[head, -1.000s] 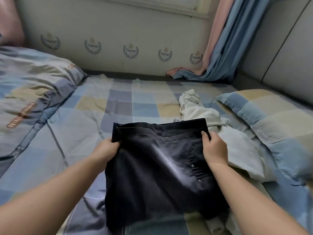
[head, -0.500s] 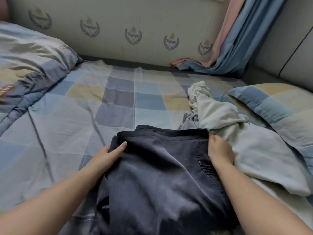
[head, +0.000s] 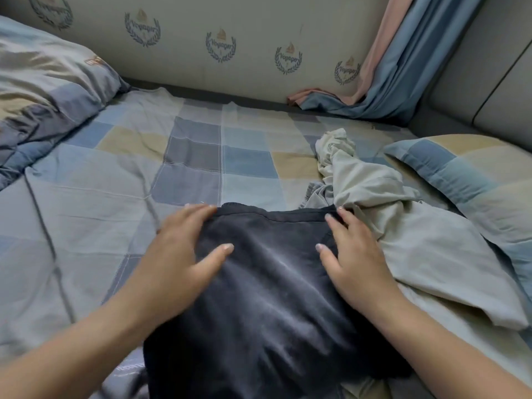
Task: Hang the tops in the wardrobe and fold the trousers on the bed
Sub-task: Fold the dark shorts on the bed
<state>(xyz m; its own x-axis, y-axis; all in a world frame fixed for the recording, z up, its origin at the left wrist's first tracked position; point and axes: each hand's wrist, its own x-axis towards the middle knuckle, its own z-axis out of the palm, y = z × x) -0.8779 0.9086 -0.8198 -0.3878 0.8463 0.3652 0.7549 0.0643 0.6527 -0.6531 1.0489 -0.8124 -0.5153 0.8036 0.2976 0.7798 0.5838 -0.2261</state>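
Note:
The dark navy trousers lie folded on the checked bed sheet, waistband towards the wall. My left hand rests flat on their left side with fingers spread. My right hand presses flat on their right side, fingers straight. A crumpled pale grey-white garment lies just to the right, touching the trousers' edge and partly under them.
A checked pillow lies at the right by the grey headboard. A bunched duvet fills the left. Blue and pink curtains hang down to the bed's far corner by the wall.
The trousers went from held up by the waistband to lying on the bed. Both hands let go of the waistband and now lie flat on the cloth.

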